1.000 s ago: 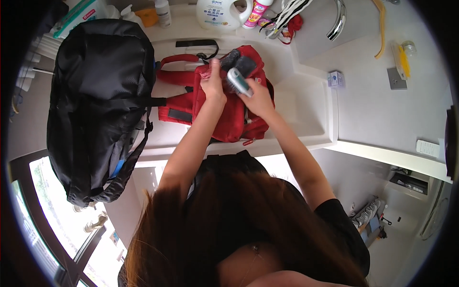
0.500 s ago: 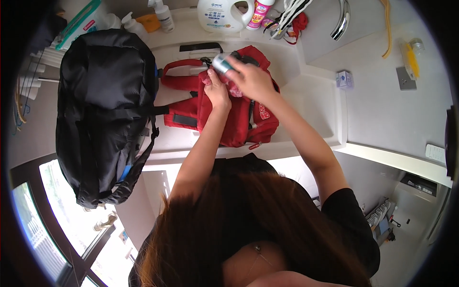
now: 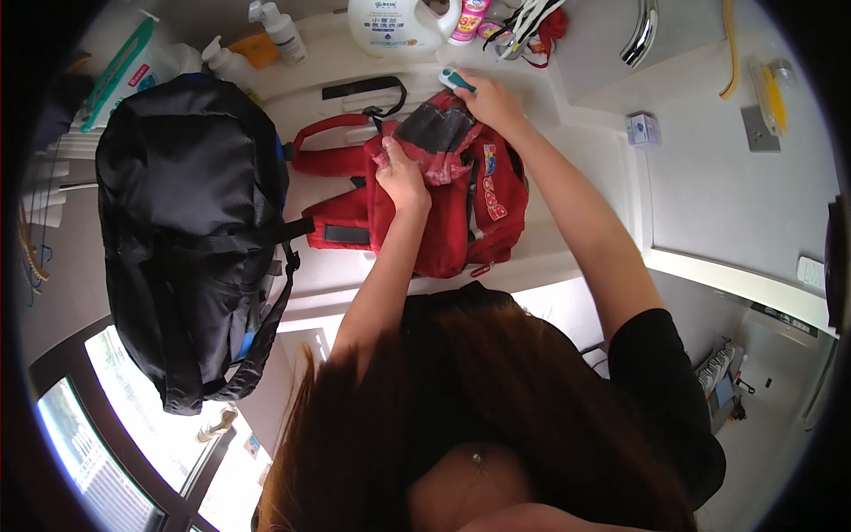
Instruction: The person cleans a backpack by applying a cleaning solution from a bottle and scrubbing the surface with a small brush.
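A red backpack (image 3: 434, 230) lies in the white sink basin, its straps spread to the left. My left hand (image 3: 405, 180) is closed on a pinkish-red fabric flap (image 3: 430, 164) of the backpack, which has a dark grey panel (image 3: 434, 129) and looks wet. My right hand (image 3: 492, 102) grips a small teal-and-white scrubbing brush (image 3: 454, 80) at the far end of the flap. The brush's bristles cannot be made out.
A black backpack (image 3: 191, 195) rests at the left over the basin's edge. Behind stand a white detergent jug (image 3: 399, 31), a pink bottle (image 3: 467, 19) and pump bottles (image 3: 282, 34). A chrome faucet (image 3: 640, 35) juts in at the back right, near a small box (image 3: 642, 129).
My right hand has moved away and to the right with the brush. The flap's dark panel now shows, spread out between my hands. The whole view has shifted slightly.
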Demonstrator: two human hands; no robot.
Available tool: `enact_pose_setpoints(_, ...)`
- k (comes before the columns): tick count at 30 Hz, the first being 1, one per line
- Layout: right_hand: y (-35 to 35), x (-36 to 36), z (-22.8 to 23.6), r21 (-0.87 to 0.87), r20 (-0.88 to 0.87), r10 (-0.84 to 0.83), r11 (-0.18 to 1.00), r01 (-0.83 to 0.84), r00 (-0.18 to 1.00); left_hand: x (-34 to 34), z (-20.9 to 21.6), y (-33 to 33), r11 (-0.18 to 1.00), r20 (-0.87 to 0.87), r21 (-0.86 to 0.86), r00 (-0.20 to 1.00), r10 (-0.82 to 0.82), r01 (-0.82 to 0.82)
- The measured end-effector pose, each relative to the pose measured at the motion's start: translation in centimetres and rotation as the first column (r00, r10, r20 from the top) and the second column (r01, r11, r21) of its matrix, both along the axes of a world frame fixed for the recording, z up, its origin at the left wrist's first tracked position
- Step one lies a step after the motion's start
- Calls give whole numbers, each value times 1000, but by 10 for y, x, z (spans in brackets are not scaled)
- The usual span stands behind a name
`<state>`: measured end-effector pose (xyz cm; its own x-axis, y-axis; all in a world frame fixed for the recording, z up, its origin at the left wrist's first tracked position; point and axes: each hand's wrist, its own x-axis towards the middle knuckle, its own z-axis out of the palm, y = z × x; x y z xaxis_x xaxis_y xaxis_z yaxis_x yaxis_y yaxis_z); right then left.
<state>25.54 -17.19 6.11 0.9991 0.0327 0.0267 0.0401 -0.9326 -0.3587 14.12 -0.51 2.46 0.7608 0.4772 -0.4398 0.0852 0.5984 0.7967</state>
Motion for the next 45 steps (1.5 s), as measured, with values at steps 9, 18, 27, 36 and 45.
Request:
enact_pose_setpoints(9, 53, -117, 59, 345, -238, 295, 916, -204, 925, -4, -7, 9, 998, -67, 61, 997, -27, 31)
enact_pose_setpoints(18, 8, -64, -19, 117, 8, 111, 987, -111, 994, -7, 1, 4, 991, -96, 127, 995, -38, 50)
enact_pose_setpoints(27, 15, -59, 43, 347, -115, 45, 938, -2, 992, -5, 7, 14, 999, -26, 29, 999, -21, 22)
enact_pose_setpoints(36, 17, -90, 4, 365, -202, 153, 928, -71, 967, -13, -1, 7, 987, -59, 129, 994, -88, 95)
enact_pose_setpoints(45, -14, -43, -34, 337, 20, -183, 927, 166, 983, -1, 10, 11, 988, -173, 39, 975, -137, 146)
